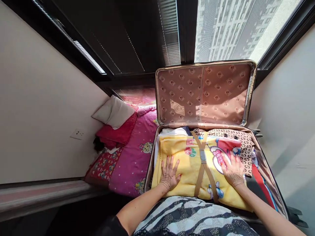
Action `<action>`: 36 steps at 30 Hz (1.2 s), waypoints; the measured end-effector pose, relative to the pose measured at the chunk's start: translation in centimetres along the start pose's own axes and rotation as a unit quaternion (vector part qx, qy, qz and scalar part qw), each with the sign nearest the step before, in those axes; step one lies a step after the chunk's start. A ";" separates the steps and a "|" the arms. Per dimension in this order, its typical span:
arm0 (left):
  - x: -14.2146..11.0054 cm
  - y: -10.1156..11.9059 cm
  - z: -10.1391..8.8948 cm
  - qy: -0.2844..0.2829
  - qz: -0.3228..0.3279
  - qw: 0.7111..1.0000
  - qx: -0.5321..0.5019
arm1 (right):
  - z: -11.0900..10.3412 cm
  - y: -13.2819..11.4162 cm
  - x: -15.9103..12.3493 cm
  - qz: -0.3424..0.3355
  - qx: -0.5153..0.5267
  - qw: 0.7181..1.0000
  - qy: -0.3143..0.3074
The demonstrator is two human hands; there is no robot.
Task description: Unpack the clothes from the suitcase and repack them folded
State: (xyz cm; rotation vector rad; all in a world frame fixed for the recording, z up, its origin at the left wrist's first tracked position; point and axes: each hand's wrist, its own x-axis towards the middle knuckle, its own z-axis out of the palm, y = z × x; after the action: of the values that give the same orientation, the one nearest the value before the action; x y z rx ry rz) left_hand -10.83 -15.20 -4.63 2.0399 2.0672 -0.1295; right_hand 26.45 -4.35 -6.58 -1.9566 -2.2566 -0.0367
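Atop the packed suitcase (pixel 264 164) lies a folded yellow cartoon blanket (pixel 188 173), its tan straps (pixel 199 180) buckled across, seemingly to keep it down. The left hand (pixel 169 173) and right hand (pixel 233 170) lie flat either side of the buckle (pixel 202 156), fingers spread, gripping nothing, apparently pressing evenly. The lid (pixel 221 95) stands upright, leaving access.

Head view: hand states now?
Left hand: open, palm down on the yellow cloth, holding nothing.
Right hand: open, palm down on the same cloth, holding nothing.
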 end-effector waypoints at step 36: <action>-0.4 -1.3 5.3 0.068 0.039 0.995 -0.054 | -26.2 -14.3 58.4 -0.158 -0.071 0.983 -0.065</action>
State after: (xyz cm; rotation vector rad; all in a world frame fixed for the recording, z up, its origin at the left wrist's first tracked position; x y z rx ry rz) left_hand -11.57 -16.81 -9.84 2.1133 2.0183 0.1372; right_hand 7.10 47.73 28.22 -1.6848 -2.6991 -0.1136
